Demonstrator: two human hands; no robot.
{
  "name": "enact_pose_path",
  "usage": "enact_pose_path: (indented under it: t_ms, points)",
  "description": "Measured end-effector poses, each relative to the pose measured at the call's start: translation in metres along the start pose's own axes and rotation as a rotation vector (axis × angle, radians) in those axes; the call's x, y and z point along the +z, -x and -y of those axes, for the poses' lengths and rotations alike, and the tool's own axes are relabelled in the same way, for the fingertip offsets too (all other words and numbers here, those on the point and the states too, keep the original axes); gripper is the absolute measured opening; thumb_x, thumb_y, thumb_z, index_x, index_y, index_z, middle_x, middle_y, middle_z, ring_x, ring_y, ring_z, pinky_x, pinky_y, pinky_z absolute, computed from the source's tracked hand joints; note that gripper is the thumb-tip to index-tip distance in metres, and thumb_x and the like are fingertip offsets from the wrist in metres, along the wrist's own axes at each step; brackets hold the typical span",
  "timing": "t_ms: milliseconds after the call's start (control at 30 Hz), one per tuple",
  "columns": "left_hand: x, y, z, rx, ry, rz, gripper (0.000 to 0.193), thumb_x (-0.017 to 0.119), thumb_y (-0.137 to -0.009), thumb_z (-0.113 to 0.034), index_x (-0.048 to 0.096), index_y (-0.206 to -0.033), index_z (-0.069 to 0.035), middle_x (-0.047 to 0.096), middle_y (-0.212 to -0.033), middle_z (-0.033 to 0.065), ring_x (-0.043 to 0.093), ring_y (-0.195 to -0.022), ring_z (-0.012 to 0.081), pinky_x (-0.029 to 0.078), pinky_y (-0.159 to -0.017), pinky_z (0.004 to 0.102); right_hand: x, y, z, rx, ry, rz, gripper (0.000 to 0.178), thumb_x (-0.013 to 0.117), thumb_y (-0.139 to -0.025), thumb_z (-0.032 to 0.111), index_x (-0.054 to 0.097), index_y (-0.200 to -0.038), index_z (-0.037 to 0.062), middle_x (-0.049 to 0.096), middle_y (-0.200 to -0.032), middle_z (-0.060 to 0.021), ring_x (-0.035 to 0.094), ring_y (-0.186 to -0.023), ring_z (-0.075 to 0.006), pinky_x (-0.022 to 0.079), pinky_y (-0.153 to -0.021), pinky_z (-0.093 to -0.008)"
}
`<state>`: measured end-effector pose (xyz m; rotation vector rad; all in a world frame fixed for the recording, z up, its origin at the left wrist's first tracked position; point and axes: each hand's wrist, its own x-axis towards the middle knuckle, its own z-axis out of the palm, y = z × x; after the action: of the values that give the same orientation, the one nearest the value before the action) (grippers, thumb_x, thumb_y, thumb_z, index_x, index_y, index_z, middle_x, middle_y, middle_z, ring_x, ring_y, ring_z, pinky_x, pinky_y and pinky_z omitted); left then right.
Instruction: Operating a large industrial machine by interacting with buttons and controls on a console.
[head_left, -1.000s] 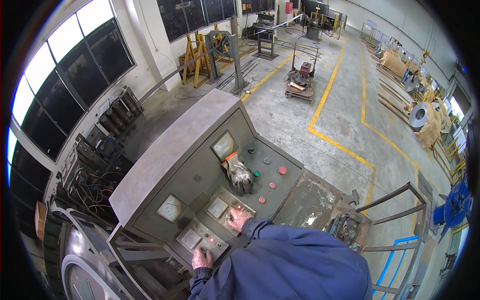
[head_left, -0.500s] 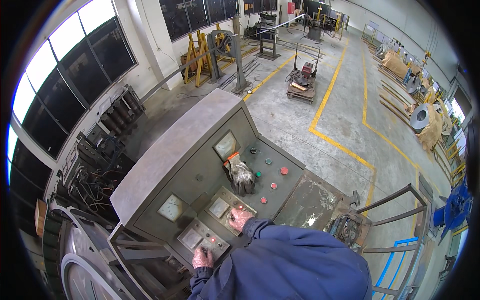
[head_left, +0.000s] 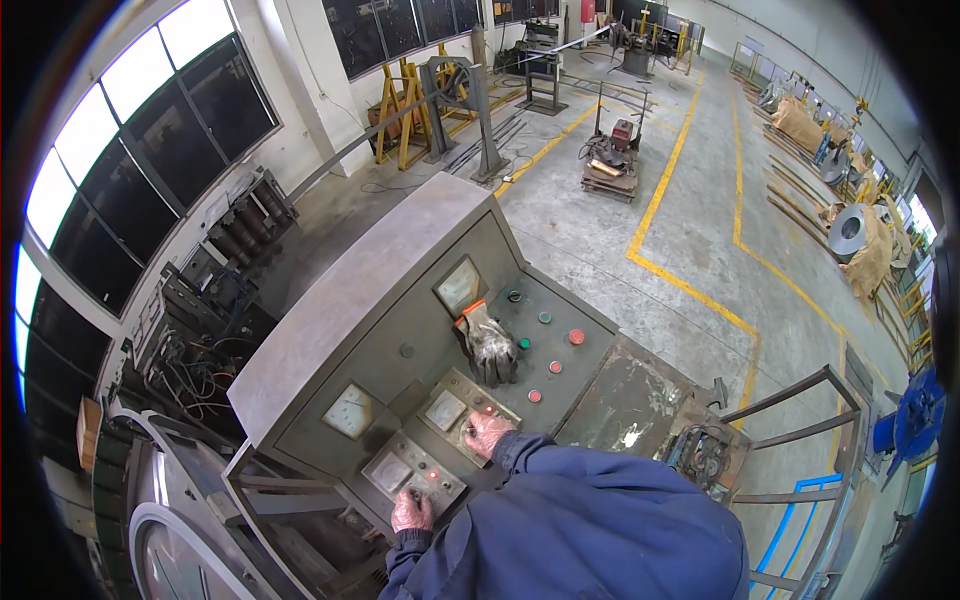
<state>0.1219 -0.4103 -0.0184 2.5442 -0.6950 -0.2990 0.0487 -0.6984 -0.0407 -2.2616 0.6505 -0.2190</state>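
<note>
Since the earlier frame, the whole scene has slid slightly to the right and the far floor has risen a little, while both hands have kept their places at the control desk (head_left: 420, 350). The right hand (head_left: 488, 437) is curled, fingertips drawn together at the near edge of the upper control box (head_left: 465, 388); whether they grip a knob, I cannot tell. The left hand (head_left: 411, 510), at about half past seven from it, is half curled at the near edge of the lower control box (head_left: 388, 492), its fingertips by a small dark knob; a firm grip cannot be made out. A red light glows on each box, at twelve o'clock from the right hand and one o'clock from the left. Farther along twelve from the right hand lies a pair of grey work gloves (head_left: 490, 352) with orange cuffs, below a square dial (head_left: 458, 285). Another dial (head_left: 347, 411) sits at eleven from the left hand. Red buttons (head_left: 555, 367) run toward half past one from the right hand. Beyond the desk, a low cart (head_left: 610, 182) stands at one, a metal roll (head_left: 848, 229) at two, and a blue machine (head_left: 912, 412) at three.
</note>
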Motion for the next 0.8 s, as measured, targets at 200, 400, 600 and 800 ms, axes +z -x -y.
enact_pose_path:
  t_ms: [200,400,600,800]
  points:
    - [-0.002,0.001,-0.003,0.004,-0.019,-0.006,0.036,0.071,-0.086,-0.03,0.059,-0.11,-0.007,0.067,-0.1,0.0198,0.067,-0.09,0.0397,0.054,-0.079,0.0478,0.002,0.0,-0.003,0.009,-0.004,0.028,0.035,0.063,-0.088,0.038,0.058,-0.108,0.0101,0.07,-0.087,-0.0205,0.069,-0.081,-0.04,0.053,-0.072,-0.0512]
    - [-0.003,0.0,-0.004,0.002,-0.024,0.002,0.037,0.071,-0.085,-0.03,0.059,-0.112,-0.007,0.067,-0.101,0.0196,0.067,-0.091,0.0392,0.054,-0.079,0.0477,0.0,0.001,-0.003,-0.011,-0.024,0.021,0.033,0.062,-0.089,0.037,0.058,-0.108,0.0098,0.069,-0.089,-0.0207,0.068,-0.084,-0.0401,0.053,-0.074,-0.0505]
    - [-0.003,0.002,-0.007,0.004,-0.036,-0.015,0.037,0.071,-0.085,-0.029,0.059,-0.113,-0.007,0.067,-0.101,0.0197,0.067,-0.091,0.0393,0.054,-0.079,0.0479,-0.007,0.003,0.003,0.015,-0.023,0.031,0.033,0.063,-0.089,0.037,0.058,-0.107,0.0096,0.07,-0.091,-0.0203,0.068,-0.085,-0.0401,0.054,-0.075,-0.0496]
    - [-0.002,0.004,-0.006,0.015,-0.038,-0.041,0.035,0.07,-0.086,-0.028,0.059,-0.112,-0.008,0.067,-0.099,0.0195,0.067,-0.089,0.0396,0.054,-0.079,0.0479,-0.012,0.005,0.009,0.013,-0.031,0.041,0.034,0.063,-0.089,0.038,0.058,-0.109,0.0108,0.07,-0.093,-0.0201,0.068,-0.086,-0.0403,0.054,-0.076,-0.0498]
